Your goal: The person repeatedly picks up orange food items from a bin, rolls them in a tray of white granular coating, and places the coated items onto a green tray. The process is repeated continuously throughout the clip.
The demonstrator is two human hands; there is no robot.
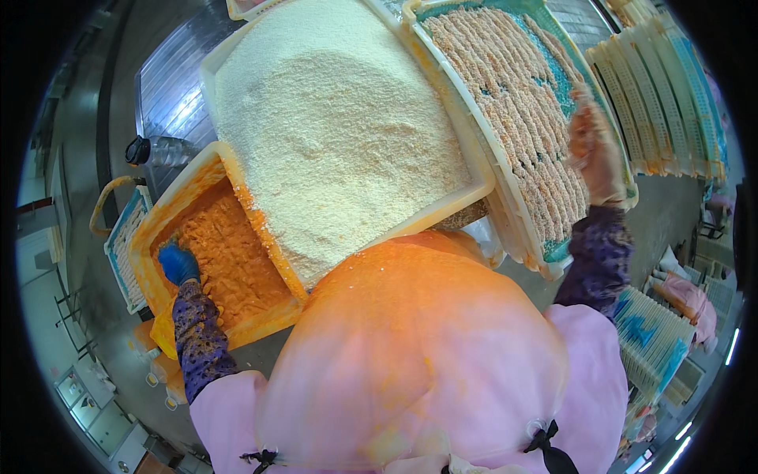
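My left hand, in a blue glove, is at the left side of a tub of orange, sauce-coated meat pieces. Its fingers are partly hidden, so I cannot tell whether they grip a piece. My right hand, in a translucent glove and blurred by motion, is above the right side of a tray lined in teal mesh. A long crumb-coated strip runs from the tray's far end to its fingertips, which seem to pinch it. Rows of similar coated strips cover the tray. Between my hands stands a large bin of pale crumbs.
A clear bottle with a black lid lies left of the crumb bin. Stacked trays stand at the right, with more trays farther back. Another tray of strips sits beyond the tub. A person in pink is in the background.
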